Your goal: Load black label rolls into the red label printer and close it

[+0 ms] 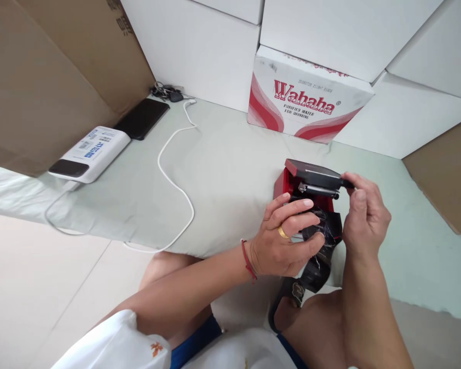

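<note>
A small red-and-black box (280, 184) stands near the front edge of the covered surface. Its dark hinged lid (314, 173) is raised, showing red inner walls and a silver bar (318, 191) beneath it. My right hand (363, 212) pinches the lid's right-hand end between thumb and fingers. Glossy black plastic film (318, 274) runs from the box's front and hangs down over the edge. Over the front of the box and the film is my left hand (288, 238), fingers spread. Whether its fingertips press on the film is hard to see. The box's lower front is hidden.
A Wahaha water carton (307, 100) stands behind, against white boxes (207, 51). To the left are a white power bank (96, 151), a black phone (143, 118), keys (169, 92) and a loose white cable (176, 184). Brown cardboard (61, 77) borders the left side.
</note>
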Motion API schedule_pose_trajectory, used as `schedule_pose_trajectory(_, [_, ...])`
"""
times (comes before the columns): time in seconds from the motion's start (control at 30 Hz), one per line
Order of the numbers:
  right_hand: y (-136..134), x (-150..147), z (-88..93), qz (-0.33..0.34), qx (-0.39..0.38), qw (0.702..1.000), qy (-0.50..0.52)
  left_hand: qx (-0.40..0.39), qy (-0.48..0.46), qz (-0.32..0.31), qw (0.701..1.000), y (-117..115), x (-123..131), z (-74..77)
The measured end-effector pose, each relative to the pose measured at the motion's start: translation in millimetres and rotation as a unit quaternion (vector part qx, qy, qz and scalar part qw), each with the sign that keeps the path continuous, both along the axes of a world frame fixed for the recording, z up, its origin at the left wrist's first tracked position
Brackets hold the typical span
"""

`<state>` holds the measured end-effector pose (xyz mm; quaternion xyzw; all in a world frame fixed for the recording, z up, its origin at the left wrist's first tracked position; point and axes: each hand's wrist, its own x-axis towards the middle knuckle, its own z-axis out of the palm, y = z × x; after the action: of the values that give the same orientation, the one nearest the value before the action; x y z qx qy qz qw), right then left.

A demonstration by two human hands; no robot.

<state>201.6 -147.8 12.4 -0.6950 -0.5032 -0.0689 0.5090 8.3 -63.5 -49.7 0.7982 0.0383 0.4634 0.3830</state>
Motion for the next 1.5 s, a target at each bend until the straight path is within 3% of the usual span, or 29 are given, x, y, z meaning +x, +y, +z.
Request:
schedule_pose_trajectory(0.2, [-29.7,-0.7,-19.6,0.052,-0.038,0.998,-0.026,0.025,-0.052,0.040,0.998,12.3,-4.7,9.8])
schedule_pose_trajectory(0.27, [-31.8,0.1,-24.7,0.066,-0.028,0.997,-0.024,-0.005,-0.066,0.072,0.995,23.3,-4.7,16.7])
schedule_pose_trajectory(0.4, [-28.9,-0.4,-32.0,0.079,0.017,0.996,-0.039,-0.227,-0.003,0.098,0.969,50.4,4.4,22.7])
schedule_pose_trajectory(0.5, [-26.9,0.0,-34.6,0.091,0.043,0.994,-0.047,-0.393,-0.004,-0.013,0.920,64.6,13.8,16.6])
schedule_pose_trajectory(0.57, [-26.8,1.0,-34.3,0.100,0.040,0.993,-0.045,-0.445,-0.015,-0.064,0.893,69.0,16.4,12.1])
schedule_pose_trajectory(0.9, [-22.9,5.2,-30.7,0.107,0.048,0.993,-0.016,-0.346,0.062,-0.060,0.934,75.9,-2.8,12.5])
schedule_pose_trajectory(1.0, [-20.5,5.8,-30.7,0.105,0.053,0.993,0.010,-0.372,0.043,-0.084,0.923,76.8,-0.3,3.5])
schedule_pose_trajectory(1.1, [-19.0,5.8,-30.2,0.090,0.059,0.994,0.024,-0.425,0.019,-0.139,0.894,75.8,2.9,-3.2])
schedule_pose_trajectory(1.3, [-18.3,-0.1,-34.6,0.101,0.012,0.993,0.055,-0.470,-0.015,-0.194,0.861,71.2,3.7,-0.1])
schedule_pose_trajectory(1.5, [-14.6,-19.7,-22.5,0.100,0.034,0.993,-0.052,-0.442,0.035,-0.166,0.881,72.5,0.4,0.9])
